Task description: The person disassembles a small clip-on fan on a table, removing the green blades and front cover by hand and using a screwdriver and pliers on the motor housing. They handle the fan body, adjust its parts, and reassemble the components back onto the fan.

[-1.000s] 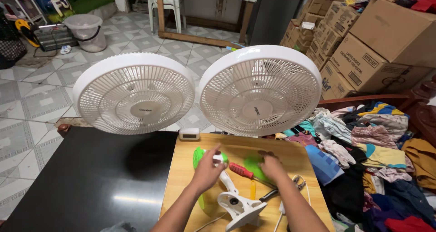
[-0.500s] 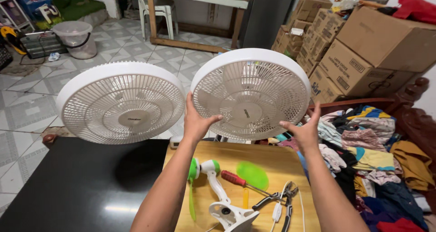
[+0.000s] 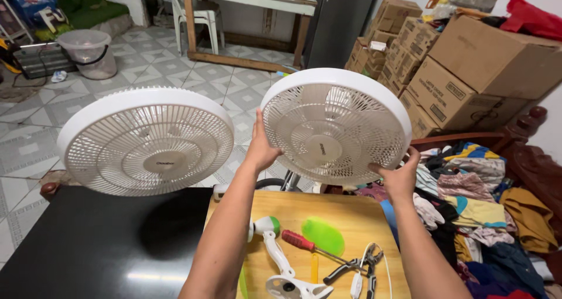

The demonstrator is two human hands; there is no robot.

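Fan head held: white round fan head with a ribbed grille, lifted in the centre right of the frame, tilted slightly, above the far edge of the wooden board.
Left hand: left hand presses flat against the left rim of the held fan head, fingers pointing up, thumb on the front of the grille.
Right hand: right hand grips the lower right rim, fingers curled around the edge.
Second fan head: matching white fan head at left centre, apart from the held one, at the far edge of the black table.
Board items: red-handled screwdriver, green fan blade, pliers and a white fan stand part with a green cap, all lying at the bottom centre between the two forearms.
Right side: heap of mixed clothes at lower right.
Upper right: stacked cardboard boxes.
Upper left: clear plastic bucket on the tiled floor.
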